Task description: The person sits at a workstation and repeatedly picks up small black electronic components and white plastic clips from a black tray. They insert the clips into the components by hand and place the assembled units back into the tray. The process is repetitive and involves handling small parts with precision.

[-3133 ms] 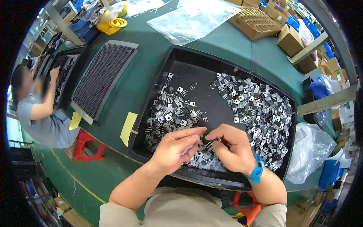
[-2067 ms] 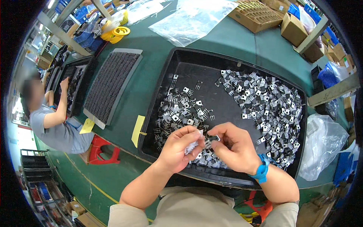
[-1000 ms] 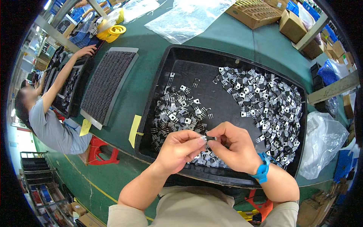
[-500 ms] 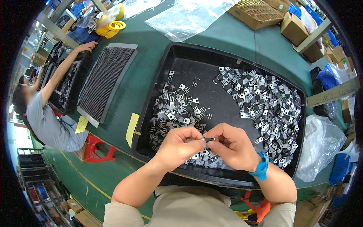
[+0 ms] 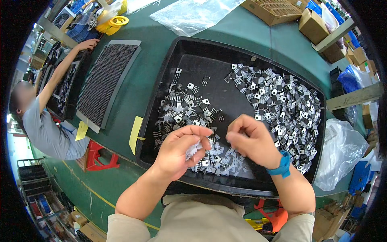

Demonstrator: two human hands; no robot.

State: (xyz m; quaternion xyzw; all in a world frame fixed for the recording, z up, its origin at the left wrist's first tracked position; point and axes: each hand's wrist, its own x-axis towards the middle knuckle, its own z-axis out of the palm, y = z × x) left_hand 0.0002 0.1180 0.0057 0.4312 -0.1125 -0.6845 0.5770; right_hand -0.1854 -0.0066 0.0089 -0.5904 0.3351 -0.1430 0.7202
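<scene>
A large black tray (image 5: 219, 76) in front of me holds loose three-legged transistors in heaps. One heap of transistors (image 5: 181, 107) lies at its left, a bigger heap of transistors (image 5: 288, 109) at its right. Near the front wall are small whitish pieces (image 5: 229, 162), too fine to make out exactly. My left hand (image 5: 177, 151) is cupped over the front left of the tray, fingers curled round several small whitish pieces (image 5: 192, 151). My right hand (image 5: 254, 141), with a blue wristband, hovers apart from it, fingers curled together; what they hold, if anything, is hidden.
Left of the tray lies a grey-edged panel (image 5: 107, 82) packed with rows of dark parts. A yellow paper tag (image 5: 136, 135) hangs at the tray's left rim. Beyond, a co-worker (image 5: 54, 121) reaches over black trays. Clear plastic bags (image 5: 340, 155) and cardboard boxes (image 5: 312, 27) flank the right side.
My hands, close together at the fingertips before, have moved apart, the right one to the right. My left hand has turned, showing whitish pieces in its palm. The whole view has shifted slightly.
</scene>
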